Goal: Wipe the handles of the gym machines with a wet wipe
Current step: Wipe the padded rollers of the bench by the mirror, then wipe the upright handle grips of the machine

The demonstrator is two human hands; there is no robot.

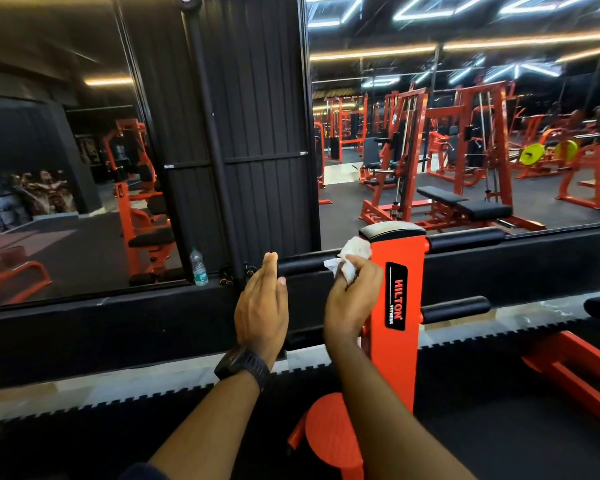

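Two mirrors point(465, 133) back the orange post point(395, 306); right hand point(352, 299) clutches wipe point(355, 252), left hand point(262, 306) flat open.

Large wall mirrors point(465, 133) flank a black ribbed panel point(257, 116), reflecting orange machines and strip ceiling lights point(371, 53). Black rubber matting point(499, 427) covers the floor. A plastic water bottle point(198, 267) stands on the ledge.

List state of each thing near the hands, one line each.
left hand: open, flat, holding nothing
right hand: closed on the wipe
wet wipe: crumpled, at the upper left handle beside the post
upper left handle: black padded bar, horizontal
orange post: upright
water bottle: upright, cap on, on the ledge
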